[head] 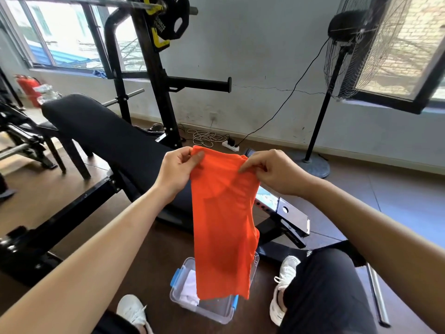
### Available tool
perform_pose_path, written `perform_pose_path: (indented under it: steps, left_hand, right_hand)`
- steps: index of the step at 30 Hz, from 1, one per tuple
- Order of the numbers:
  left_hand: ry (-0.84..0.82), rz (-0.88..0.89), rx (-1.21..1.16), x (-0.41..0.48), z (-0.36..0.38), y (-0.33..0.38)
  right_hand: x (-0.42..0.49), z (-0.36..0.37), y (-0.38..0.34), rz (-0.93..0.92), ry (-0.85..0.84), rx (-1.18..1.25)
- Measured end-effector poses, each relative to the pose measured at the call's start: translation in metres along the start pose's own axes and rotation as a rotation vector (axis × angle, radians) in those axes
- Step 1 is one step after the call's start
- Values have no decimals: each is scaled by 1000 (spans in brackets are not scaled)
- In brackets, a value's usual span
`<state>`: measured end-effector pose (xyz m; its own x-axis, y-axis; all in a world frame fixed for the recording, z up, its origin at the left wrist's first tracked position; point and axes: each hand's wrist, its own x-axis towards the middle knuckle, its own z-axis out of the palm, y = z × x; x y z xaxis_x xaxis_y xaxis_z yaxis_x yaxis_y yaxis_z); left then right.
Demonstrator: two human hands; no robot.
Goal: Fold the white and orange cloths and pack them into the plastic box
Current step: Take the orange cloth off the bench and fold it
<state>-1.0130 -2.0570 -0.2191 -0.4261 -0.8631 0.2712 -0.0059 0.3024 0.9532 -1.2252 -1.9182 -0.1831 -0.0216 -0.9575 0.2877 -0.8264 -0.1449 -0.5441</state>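
1. Orange cloth (222,227) hangs in the air in front of the person, above the plastic box (212,307) on the floor.
2. Left hand (177,171) pinches the top left corner of the orange cloth between thumb and fingers.
3. Right hand (274,171) pinches the top right edge in the same way; the fabric bunches slightly between the two grips.
4. White cloth (190,288) lies inside the plastic box at its left side, already packed by the look of it. The lower hem of the orange cloth hides part of the box interior.
5. Handling judgement: the orange cloth appears thin, light and limp. It drapes straight down with soft creases and holds no shape of its own.
6. Recommended hold: grip at the corners or along one edge, and keep the span taut so that the fold lines stay straight.
7. Risk: a loose pinch may let the fabric slip or sag off centre.
8. Black padded bench (103,133) stands beyond the hands and offers a flat surface for folding.
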Motion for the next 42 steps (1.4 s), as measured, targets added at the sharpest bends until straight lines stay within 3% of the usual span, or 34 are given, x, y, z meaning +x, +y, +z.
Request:
perform_pose_path:
  steps: [3, 6, 13, 21, 27, 36, 42]
  left_hand:
    - [27, -12, -1, -3, -3, -1]
    - [62, -13, -10, -8, -2, 0]
    - [152, 44, 29, -24, 4, 9]
    - [88, 62, 17, -28, 15, 19]
    - [19, 115, -17, -30, 12, 22]
    - [0, 211, -73, -26, 13, 26]
    - [-93, 192, -136, -19, 2, 31]
  right_hand:
    - [5, 0, -1, -29, 35, -135]
    - [10, -1, -10, 57, 26, -160]
    - [28, 5, -24, 395, 48, 470]
    - [37, 17, -50, 401, 70, 859]
    - [32, 19, -53, 214, -45, 734]
    - [33, 19, -52, 111, 137, 429]
    - [34, 11, -64, 168, 127, 641]
